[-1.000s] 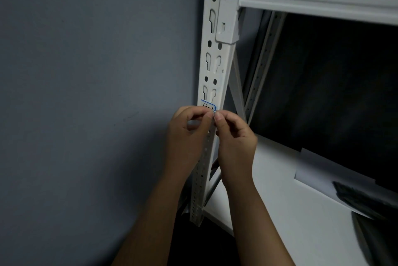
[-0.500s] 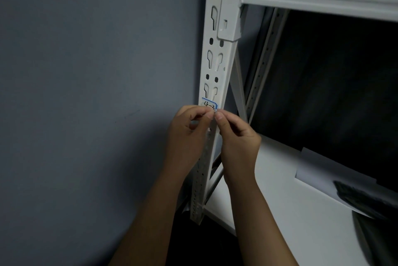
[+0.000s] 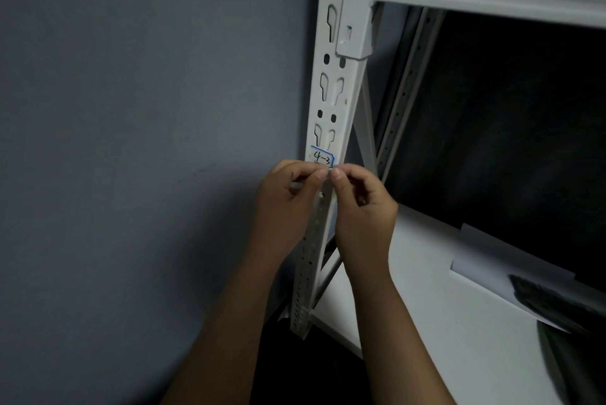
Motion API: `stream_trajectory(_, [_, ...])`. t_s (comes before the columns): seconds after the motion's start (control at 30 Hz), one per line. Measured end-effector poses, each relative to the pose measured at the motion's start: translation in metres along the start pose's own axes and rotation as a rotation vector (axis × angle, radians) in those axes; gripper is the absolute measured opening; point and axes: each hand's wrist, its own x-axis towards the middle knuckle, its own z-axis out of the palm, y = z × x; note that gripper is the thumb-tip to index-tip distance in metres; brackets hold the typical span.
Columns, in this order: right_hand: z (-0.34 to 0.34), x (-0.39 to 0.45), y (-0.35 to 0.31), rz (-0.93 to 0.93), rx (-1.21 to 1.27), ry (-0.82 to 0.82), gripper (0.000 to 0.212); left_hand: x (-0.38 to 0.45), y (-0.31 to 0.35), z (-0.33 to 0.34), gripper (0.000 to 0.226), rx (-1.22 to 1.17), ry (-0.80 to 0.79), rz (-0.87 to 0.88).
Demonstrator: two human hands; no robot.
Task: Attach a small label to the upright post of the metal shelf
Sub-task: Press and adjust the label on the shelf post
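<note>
A grey wall lies leftmost. The left hand and right hand flank the white upright post, their curled fingers pinching the lower edge of the blue-bordered label, which sits on the post just above the fingertips.

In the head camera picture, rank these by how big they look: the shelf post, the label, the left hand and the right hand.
1. post
2. left hand and right hand, which look alike
3. label
</note>
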Motion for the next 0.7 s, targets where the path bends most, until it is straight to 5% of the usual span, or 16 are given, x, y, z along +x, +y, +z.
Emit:
stream_trajectory(0.43, [0.012,0.004,0.015,0.007,-0.021,0.136,0.003,0.01,-0.007,0.006,0.012,0.156,0.244,0.03])
stream_trajectory(0.7, [0.017,0.008,0.012,0.035,0.112,0.093,0.021,0.022,-0.023,0.011,0.008,0.152,0.29,0.143])
